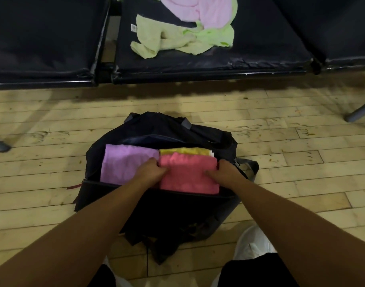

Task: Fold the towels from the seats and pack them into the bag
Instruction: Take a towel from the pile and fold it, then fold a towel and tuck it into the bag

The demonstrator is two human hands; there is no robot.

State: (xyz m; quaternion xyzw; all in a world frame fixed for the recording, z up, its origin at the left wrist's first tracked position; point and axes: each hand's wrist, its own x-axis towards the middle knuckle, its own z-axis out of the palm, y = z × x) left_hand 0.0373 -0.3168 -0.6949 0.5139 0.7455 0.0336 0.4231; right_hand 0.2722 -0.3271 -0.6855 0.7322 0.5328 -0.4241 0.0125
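Observation:
A black bag point(169, 129) lies open on the wooden floor. Inside it a folded purple towel point(123, 162) lies on the left, and a folded red-pink towel point(187, 177) on the right, on top of a yellow towel point(183, 151). My left hand point(150, 168) grips the red-pink towel's left edge and my right hand point(225, 170) grips its right edge. On the middle seat point(260, 44) lie unfolded towels: a pale yellow-green one point(156, 38), a brighter green one point(214, 38) and a light pink one point(200, 9).
Dark seats point(42, 38) run in a row across the top, with metal legs point(357, 112) at the floor on both sides. My white shoe point(252, 243) stands just right of the bag's near end. Bag straps point(250, 164) trail to the right.

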